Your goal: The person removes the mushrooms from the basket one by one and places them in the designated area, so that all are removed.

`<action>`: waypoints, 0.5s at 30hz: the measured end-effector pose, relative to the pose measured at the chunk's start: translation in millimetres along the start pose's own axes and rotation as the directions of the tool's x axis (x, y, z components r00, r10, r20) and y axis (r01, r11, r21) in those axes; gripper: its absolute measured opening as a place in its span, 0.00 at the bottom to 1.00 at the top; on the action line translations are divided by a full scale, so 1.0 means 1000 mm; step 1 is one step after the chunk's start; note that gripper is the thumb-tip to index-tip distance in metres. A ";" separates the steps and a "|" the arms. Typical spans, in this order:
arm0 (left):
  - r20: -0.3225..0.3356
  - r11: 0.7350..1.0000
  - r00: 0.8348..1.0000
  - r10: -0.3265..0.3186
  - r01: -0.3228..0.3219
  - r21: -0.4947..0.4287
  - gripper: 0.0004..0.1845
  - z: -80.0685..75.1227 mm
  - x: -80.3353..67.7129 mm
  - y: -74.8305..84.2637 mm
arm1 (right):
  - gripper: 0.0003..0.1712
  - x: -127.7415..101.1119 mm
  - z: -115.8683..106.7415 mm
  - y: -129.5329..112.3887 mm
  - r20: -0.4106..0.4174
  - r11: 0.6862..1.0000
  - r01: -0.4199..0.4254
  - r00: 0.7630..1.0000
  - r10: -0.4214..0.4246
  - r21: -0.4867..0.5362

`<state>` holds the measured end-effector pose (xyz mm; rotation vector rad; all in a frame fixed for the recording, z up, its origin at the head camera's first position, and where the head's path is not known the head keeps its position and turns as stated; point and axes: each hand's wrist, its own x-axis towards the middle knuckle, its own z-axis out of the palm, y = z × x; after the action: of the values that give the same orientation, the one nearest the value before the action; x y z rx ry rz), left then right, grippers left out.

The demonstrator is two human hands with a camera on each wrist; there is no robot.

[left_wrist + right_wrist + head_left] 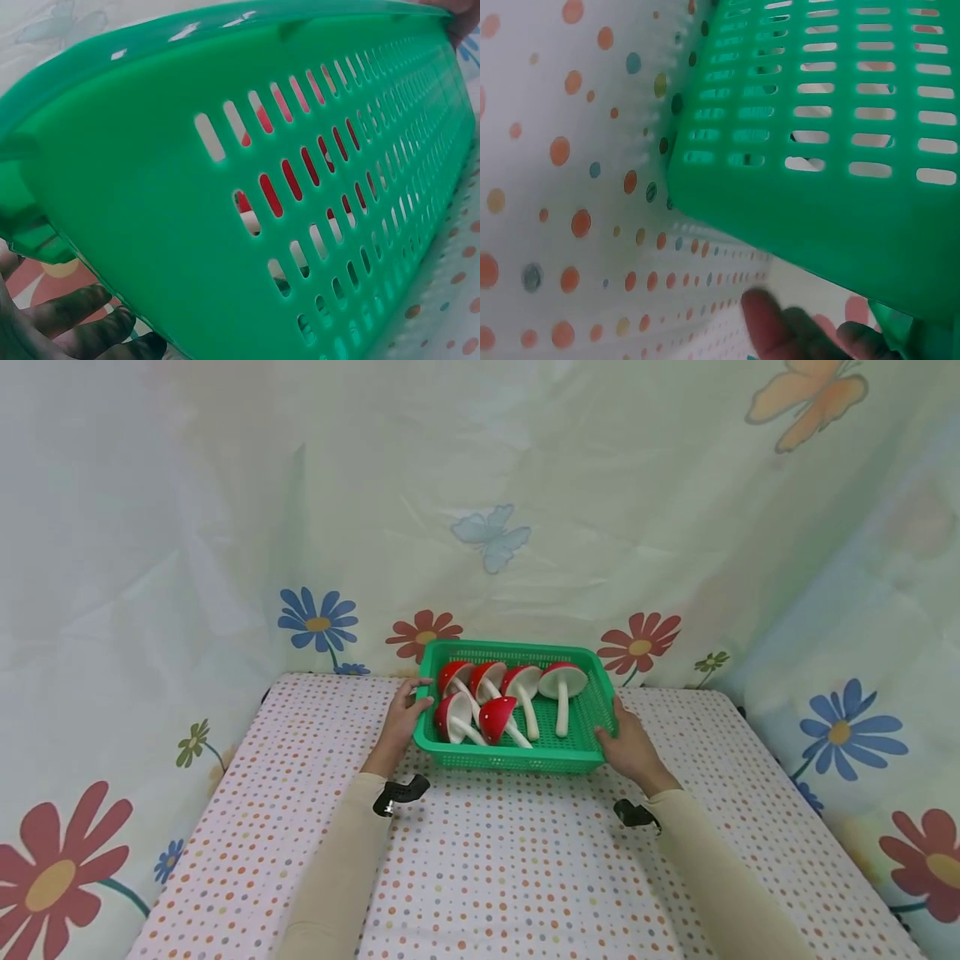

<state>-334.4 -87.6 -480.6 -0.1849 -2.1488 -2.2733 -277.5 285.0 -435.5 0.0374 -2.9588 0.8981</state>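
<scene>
A green plastic basket [517, 760] with slotted walls stands at the far part of the table, held at both ends. Inside lie several toy mushrooms [562, 685] with red caps and white stems, most grouped to the left and middle. My left hand [400, 722] grips the basket's left end, thumb over the rim; its fingers [71, 309] show beside the end wall in the left wrist view. On the right end my right hand [632, 745] holds the rim with the thumb on the inside, and its fingers [769, 322] appear below the wall in the right wrist view.
A dotted cloth [510, 868] covers the table. Behind it hangs a curtain [637, 552] printed with flowers and butterflies, close to the basket's far side. Dark wrist devices [401, 793] sit at both sleeve cuffs.
</scene>
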 end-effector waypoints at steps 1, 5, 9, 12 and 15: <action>-0.004 1.000 1.000 0.001 -0.001 0.008 0.20 0.001 0.000 0.000 | 0.43 0.000 -0.001 -0.001 0.009 1.000 0.005 1.000 -0.005 -0.015; -0.019 1.000 1.000 -0.002 0.002 0.002 0.19 0.002 0.001 -0.009 | 0.44 -0.001 -0.010 -0.006 0.034 0.978 0.038 0.999 -0.032 -0.207; -0.016 1.000 1.000 0.003 -0.003 -0.004 0.19 0.002 0.002 -0.010 | 0.40 0.009 -0.028 -0.025 0.051 0.925 0.174 0.985 -0.167 -0.337; -0.019 1.000 0.999 0.026 -0.026 0.004 0.19 0.000 0.004 -0.008 | 0.34 0.023 -0.037 -0.049 0.151 0.906 0.332 0.942 -0.301 -0.262; -0.020 1.000 0.999 0.030 -0.030 0.005 0.19 0.001 0.005 -0.006 | 0.29 0.036 -0.038 -0.070 0.251 0.889 0.435 0.885 -0.393 -0.143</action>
<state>-339.7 -86.2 -486.3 -0.1925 -2.1270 -2.2442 -309.3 247.4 -362.8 0.7798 -3.0235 0.5720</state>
